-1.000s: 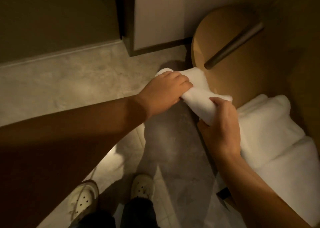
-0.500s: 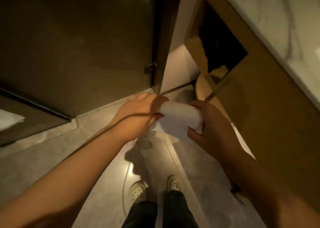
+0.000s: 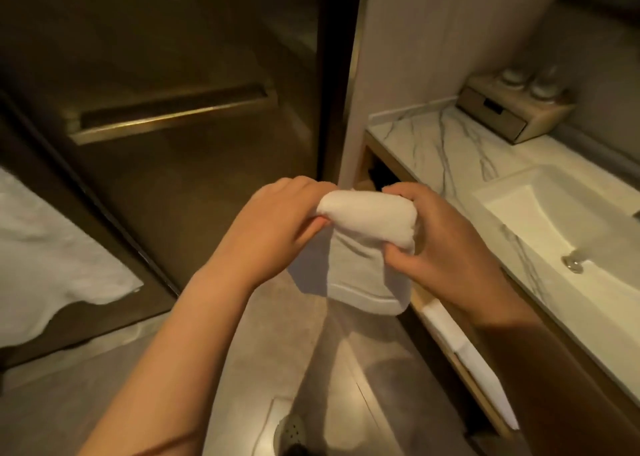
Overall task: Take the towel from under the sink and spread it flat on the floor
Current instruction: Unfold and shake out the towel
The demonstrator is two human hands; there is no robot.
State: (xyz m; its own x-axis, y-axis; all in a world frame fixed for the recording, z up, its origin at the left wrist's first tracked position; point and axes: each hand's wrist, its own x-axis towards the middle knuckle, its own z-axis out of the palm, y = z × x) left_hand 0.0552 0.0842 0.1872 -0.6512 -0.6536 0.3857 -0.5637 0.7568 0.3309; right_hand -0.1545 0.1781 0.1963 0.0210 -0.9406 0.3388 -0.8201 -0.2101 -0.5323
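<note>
A white towel (image 3: 369, 247) hangs in the air in front of me, its top still rolled and one flap dropping below with a stitched hem. My left hand (image 3: 277, 227) grips the roll's left end. My right hand (image 3: 440, 244) grips its right end and front layer. The towel is well above the grey floor (image 3: 263, 344). To the right runs the marble counter (image 3: 436, 144) with the white sink (image 3: 554, 227); the shelf under it shows more folded white towels (image 3: 464, 355).
A glass shower door (image 3: 166, 137) with a dark metal frame stands ahead and to the left. Another white cloth (image 3: 52, 258) lies at far left behind the glass. A wooden box (image 3: 512, 109) with glasses sits on the counter's back. My shoe (image 3: 291, 435) is at bottom centre.
I have risen from crouching by the under-sink shelf, lifting the towel with both hands. The roll has started to open and a flap now hangs down.
</note>
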